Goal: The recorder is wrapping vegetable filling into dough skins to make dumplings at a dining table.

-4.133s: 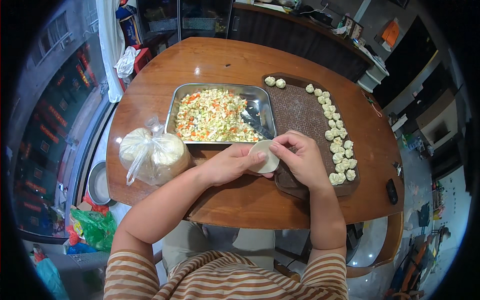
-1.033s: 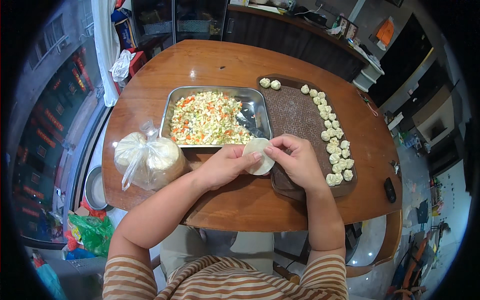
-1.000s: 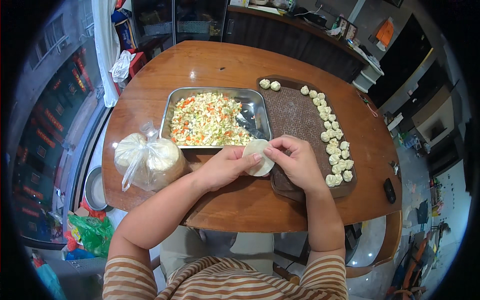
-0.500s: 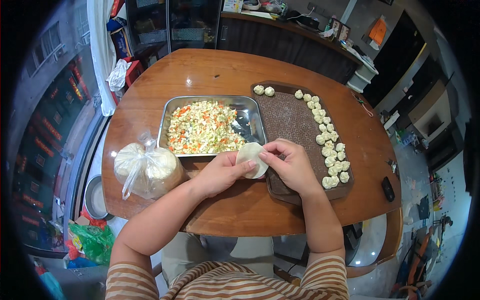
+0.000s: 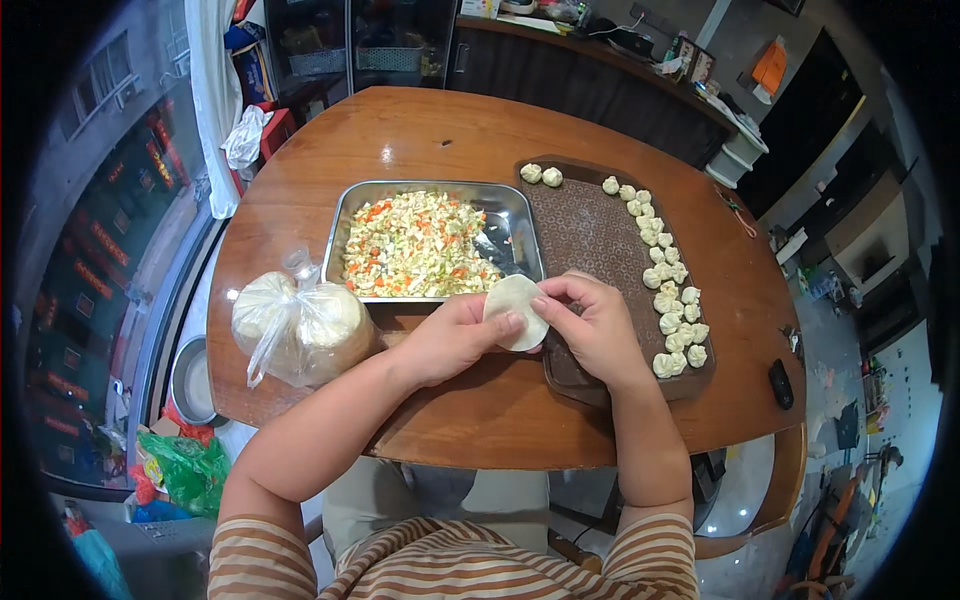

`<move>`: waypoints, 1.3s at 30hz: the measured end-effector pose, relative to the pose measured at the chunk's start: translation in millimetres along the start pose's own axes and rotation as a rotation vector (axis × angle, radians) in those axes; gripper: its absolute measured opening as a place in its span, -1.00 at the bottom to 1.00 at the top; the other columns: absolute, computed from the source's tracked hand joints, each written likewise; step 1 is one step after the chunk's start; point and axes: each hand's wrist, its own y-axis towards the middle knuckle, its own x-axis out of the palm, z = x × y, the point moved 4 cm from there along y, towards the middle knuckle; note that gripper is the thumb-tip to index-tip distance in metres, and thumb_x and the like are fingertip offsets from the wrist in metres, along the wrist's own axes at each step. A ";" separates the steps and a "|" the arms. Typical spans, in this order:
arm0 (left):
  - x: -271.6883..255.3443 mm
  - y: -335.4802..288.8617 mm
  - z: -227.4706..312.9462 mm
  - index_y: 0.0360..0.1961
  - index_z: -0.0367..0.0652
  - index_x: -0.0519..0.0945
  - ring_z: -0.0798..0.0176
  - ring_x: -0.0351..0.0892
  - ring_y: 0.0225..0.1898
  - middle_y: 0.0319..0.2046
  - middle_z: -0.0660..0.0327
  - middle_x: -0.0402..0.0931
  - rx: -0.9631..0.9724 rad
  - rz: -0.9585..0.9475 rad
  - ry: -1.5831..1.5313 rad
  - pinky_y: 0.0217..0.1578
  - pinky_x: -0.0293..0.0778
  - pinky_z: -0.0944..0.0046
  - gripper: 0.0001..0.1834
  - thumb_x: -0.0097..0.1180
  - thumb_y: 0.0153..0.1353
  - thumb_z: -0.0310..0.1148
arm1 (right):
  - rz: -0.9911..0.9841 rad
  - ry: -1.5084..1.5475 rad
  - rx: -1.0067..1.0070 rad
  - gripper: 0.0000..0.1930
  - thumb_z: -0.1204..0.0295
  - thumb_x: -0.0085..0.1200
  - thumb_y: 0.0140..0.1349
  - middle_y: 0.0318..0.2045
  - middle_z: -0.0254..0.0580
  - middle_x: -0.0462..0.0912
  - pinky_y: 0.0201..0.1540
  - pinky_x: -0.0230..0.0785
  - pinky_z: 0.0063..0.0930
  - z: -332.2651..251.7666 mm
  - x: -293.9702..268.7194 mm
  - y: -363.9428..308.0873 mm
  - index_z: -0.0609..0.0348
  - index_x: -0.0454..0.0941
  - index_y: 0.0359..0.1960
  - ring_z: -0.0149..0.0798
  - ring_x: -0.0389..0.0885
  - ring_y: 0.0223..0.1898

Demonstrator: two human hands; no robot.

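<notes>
A thin, round, pale dough wrapper [image 5: 514, 308] is held up between my two hands, in front of the metal pan. My left hand [image 5: 463, 335] grips its left side, thumb across the face. The right edge is pinched by the thumb and fingers of my right hand [image 5: 590, 318]. Just beyond lies the rectangular metal pan [image 5: 335, 240], with chopped vegetable filling [image 5: 415, 245] in white, green and orange heaped mostly to its left. On the brown patterned tray [image 5: 585, 235] to the right, pleated dumplings [image 5: 668, 300] line the right side, and two more sit at its far left corner.
A tied clear plastic bag of dough [image 5: 300, 325] stands left of the pan. A small black object [image 5: 780, 384] rests near the right edge of the wooden table [image 5: 450, 430]. Below the table on the left are a metal basin [image 5: 193, 380] and a green plastic bag [image 5: 188, 470].
The view has shifted slightly, so the table and its contents sit a little differently in the picture. Both hands still hold the wrapper, which now shows more upright.
</notes>
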 end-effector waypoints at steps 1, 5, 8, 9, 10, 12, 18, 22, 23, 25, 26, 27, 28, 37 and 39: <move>2.2 -0.4 2.2 0.05 -0.31 0.44 0.34 0.52 -0.04 -0.08 0.17 0.53 0.004 -0.019 0.025 0.07 0.40 0.30 -0.65 -0.11 0.40 -0.27 | 0.003 0.001 -0.005 -0.84 0.45 0.17 0.15 -0.47 -0.27 0.54 -0.36 0.33 -0.57 -1.4 -1.2 -0.1 0.30 0.63 -0.30 -0.46 0.48 -0.45; 3.4 -2.8 4.2 0.09 -0.32 0.42 0.30 0.52 -0.01 -0.03 0.14 0.51 -0.005 -0.048 0.020 0.11 0.39 0.26 -0.64 -0.09 0.39 -0.30 | 0.022 0.029 0.006 -0.85 0.46 0.16 0.15 -0.47 -0.28 0.54 -0.34 0.34 -0.58 0.8 -0.1 0.2 0.30 0.63 -0.31 -0.46 0.49 -0.43; -1.8 -1.5 -1.2 0.08 -0.32 0.42 0.29 0.53 -0.02 -0.05 0.14 0.52 -0.047 0.005 -0.062 0.10 0.40 0.27 -0.63 -0.11 0.40 -0.27 | 0.025 0.038 0.011 -0.85 0.47 0.15 0.16 -0.46 -0.27 0.55 -0.33 0.34 -0.58 -2.1 -0.2 0.0 0.31 0.62 -0.31 -0.46 0.49 -0.42; -1.2 -0.8 -1.1 0.06 -0.32 0.43 0.33 0.52 -0.03 -0.06 0.16 0.53 -0.044 0.001 -0.066 0.09 0.39 0.30 -0.63 -0.12 0.40 -0.25 | 0.023 0.041 0.007 -0.85 0.46 0.15 0.17 -0.46 -0.27 0.55 -0.33 0.34 -0.58 -1.5 -0.7 -0.1 0.31 0.62 -0.31 -0.46 0.49 -0.42; -0.4 -0.3 -1.0 0.04 -0.32 0.44 0.36 0.51 -0.04 -0.08 0.19 0.53 -0.042 -0.002 -0.070 0.07 0.39 0.33 -0.64 -0.14 0.41 -0.24 | 0.022 0.043 0.004 -0.85 0.46 0.15 0.17 -0.46 -0.27 0.55 -0.33 0.34 -0.58 -0.2 -0.9 0.0 0.31 0.62 -0.31 -0.46 0.49 -0.42; 0.2 0.5 -1.3 0.04 -0.32 0.44 0.36 0.51 -0.04 -0.09 0.19 0.54 -0.037 -0.011 -0.055 0.07 0.39 0.33 -0.62 -0.15 0.42 -0.22 | 0.017 0.041 0.006 -0.85 0.46 0.15 0.17 -0.45 -0.27 0.56 -0.32 0.34 -0.58 0.4 -1.4 0.0 0.31 0.62 -0.30 -0.46 0.50 -0.41; 2.4 -0.5 1.0 0.09 -0.32 0.40 0.26 0.54 -0.03 -0.06 0.14 0.52 -0.039 -0.077 -0.022 0.10 0.40 0.26 -0.59 -0.12 0.40 -0.20 | -0.001 0.067 0.051 -0.84 0.45 0.14 0.19 -0.44 -0.27 0.57 -0.29 0.34 -0.58 -1.6 -2.6 0.2 0.31 0.62 -0.31 -0.46 0.51 -0.37; 7.3 -2.0 5.5 0.11 -0.33 0.38 0.25 0.53 -0.01 -0.02 0.13 0.49 -0.009 -0.121 -0.001 0.11 0.39 0.23 -0.57 -0.08 0.38 -0.20 | 0.009 0.119 0.058 -0.84 0.45 0.13 0.19 -0.44 -0.28 0.57 -0.29 0.34 -0.58 0.5 -3.3 -0.1 0.31 0.62 -0.31 -0.46 0.51 -0.36; 8.8 -2.2 6.9 0.11 -0.33 0.38 0.24 0.53 0.00 -0.01 0.13 0.48 -0.012 -0.124 0.008 0.12 0.39 0.22 -0.56 -0.07 0.38 -0.20 | 0.013 0.123 0.057 -0.85 0.45 0.13 0.20 -0.44 -0.28 0.57 -0.29 0.34 -0.58 1.2 -3.8 -0.3 0.31 0.62 -0.31 -0.46 0.51 -0.36; 5.5 -1.2 3.2 0.11 -0.34 0.38 0.23 0.52 0.01 -0.01 0.13 0.48 -0.009 -0.117 -0.014 0.12 0.39 0.21 -0.56 -0.09 0.38 -0.20 | 0.021 0.109 0.050 -0.84 0.45 0.13 0.20 -0.43 -0.28 0.57 -0.29 0.34 -0.58 -1.1 -4.5 -0.2 0.31 0.62 -0.31 -0.46 0.51 -0.36; 4.0 -1.0 2.0 0.11 -0.34 0.37 0.23 0.52 0.01 -0.01 0.13 0.48 -0.007 -0.113 -0.025 0.13 0.39 0.21 -0.56 -0.10 0.39 -0.20 | 0.024 0.102 0.047 -0.84 0.45 0.13 0.20 -0.43 -0.28 0.57 -0.29 0.34 -0.58 -1.9 -4.6 0.0 0.31 0.62 -0.31 -0.46 0.51 -0.36; 3.6 -0.7 0.8 0.11 -0.34 0.37 0.23 0.52 0.01 0.00 0.12 0.47 -0.027 -0.108 -0.053 0.13 0.39 0.21 -0.56 -0.11 0.39 -0.20 | 0.035 0.101 0.042 -0.84 0.44 0.13 0.20 -0.43 -0.27 0.58 -0.29 0.34 -0.58 -0.8 -5.4 -0.2 0.31 0.62 -0.31 -0.46 0.51 -0.36; 3.3 -0.5 -0.3 0.11 -0.34 0.37 0.23 0.52 0.01 0.00 0.12 0.47 -0.047 -0.102 -0.080 0.13 0.39 0.21 -0.56 -0.12 0.39 -0.20 | 0.045 0.101 0.037 -0.84 0.44 0.13 0.19 -0.43 -0.27 0.58 -0.29 0.34 -0.58 0.9 -6.0 -0.3 0.31 0.62 -0.32 -0.46 0.51 -0.36; 3.9 -1.6 1.5 0.08 -0.33 0.42 0.25 0.52 0.01 -0.04 0.13 0.51 -0.036 -0.115 -0.004 0.11 0.39 0.25 -0.60 -0.09 0.39 -0.23 | 0.002 0.073 0.053 -0.83 0.42 0.15 0.18 -0.45 -0.24 0.59 -0.33 0.35 -0.56 2.9 -3.7 0.6 0.31 0.62 -0.32 -0.43 0.54 -0.40; 5.1 -1.9 2.1 0.04 -0.31 0.45 0.31 0.51 -0.02 -0.08 0.18 0.53 -0.026 -0.106 0.011 0.08 0.39 0.29 -0.64 -0.07 0.38 -0.25 | -0.009 0.068 0.047 -0.83 0.42 0.15 0.17 -0.45 -0.24 0.59 -0.33 0.36 -0.56 2.5 -3.5 0.6 0.31 0.62 -0.32 -0.42 0.54 -0.40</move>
